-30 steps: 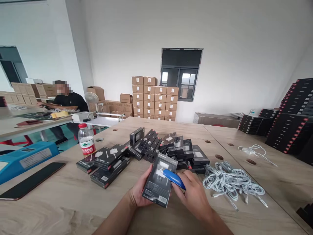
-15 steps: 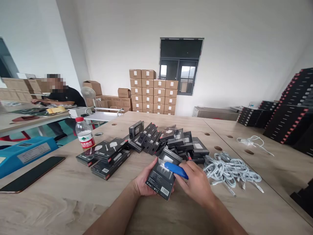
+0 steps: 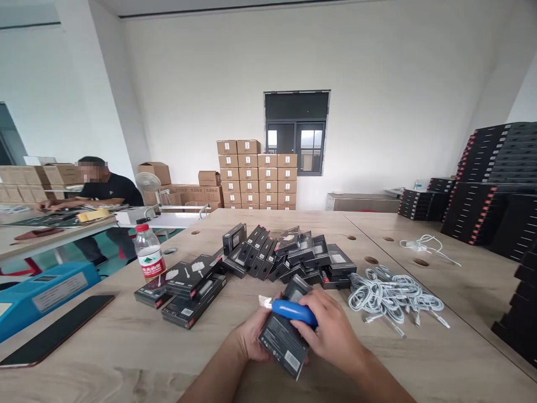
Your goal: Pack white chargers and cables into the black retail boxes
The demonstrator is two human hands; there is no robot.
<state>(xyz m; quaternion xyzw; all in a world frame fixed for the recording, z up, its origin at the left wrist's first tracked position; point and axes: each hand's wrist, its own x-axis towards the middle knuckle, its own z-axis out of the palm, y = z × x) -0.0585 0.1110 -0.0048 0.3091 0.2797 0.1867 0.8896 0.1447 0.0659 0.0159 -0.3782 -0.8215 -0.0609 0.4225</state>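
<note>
A dark grey box [image 3: 280, 340], flat and oblong, sits at the lower centre of the frame, held off the surface [image 3: 138, 341] between the hands [image 3: 257, 334]. It is tilted, its top end leaning toward the upper right and its printed face toward the camera. Rows of small pale print cover the lower half, with a white barcode near the bottom edge. A tool [image 3: 294, 312] with a smooth blue handle crosses the box's face, its pale tip pointing left past the box's edge. Whether tip and box touch cannot be told.
</note>
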